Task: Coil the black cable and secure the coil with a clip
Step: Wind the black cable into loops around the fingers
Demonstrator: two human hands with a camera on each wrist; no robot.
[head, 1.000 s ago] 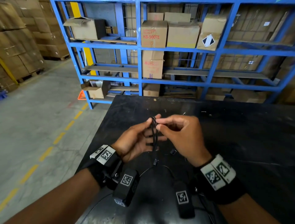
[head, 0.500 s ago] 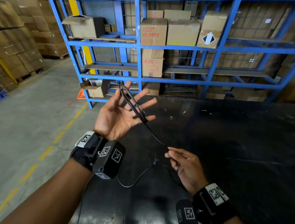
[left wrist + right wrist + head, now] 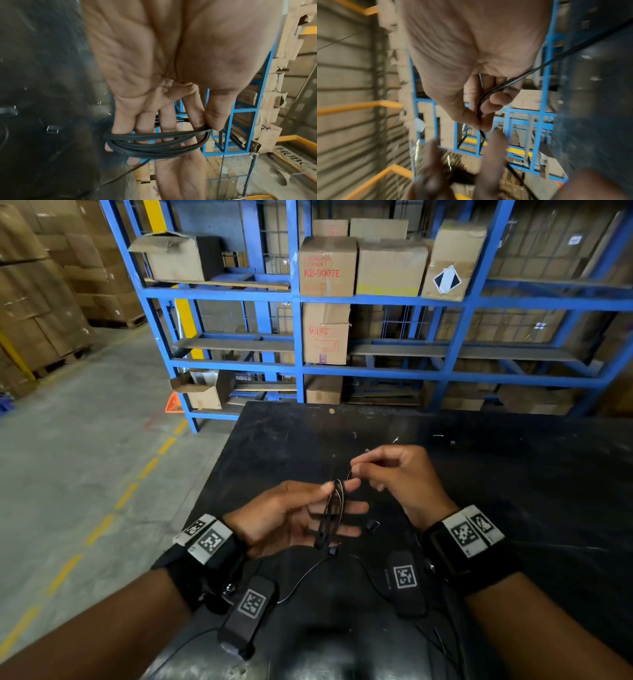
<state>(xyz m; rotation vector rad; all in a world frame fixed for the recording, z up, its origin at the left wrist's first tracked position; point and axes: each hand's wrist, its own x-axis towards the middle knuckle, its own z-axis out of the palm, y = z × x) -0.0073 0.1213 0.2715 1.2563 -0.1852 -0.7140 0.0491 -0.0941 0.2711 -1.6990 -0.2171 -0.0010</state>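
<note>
Head view: mid-coiling above the tabletop (image 3: 513,491) — left hand (image 3: 287,517) pinches the black cable (image 3: 330,510) loops, right hand (image 3: 399,477) pinches the strand — next, another wrap.

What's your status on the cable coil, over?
Left hand holds black cable coiled round its fingers, thumb pinning. Right hand pinches the free strand. Clip untouched on table. Nothing blocking.
</note>
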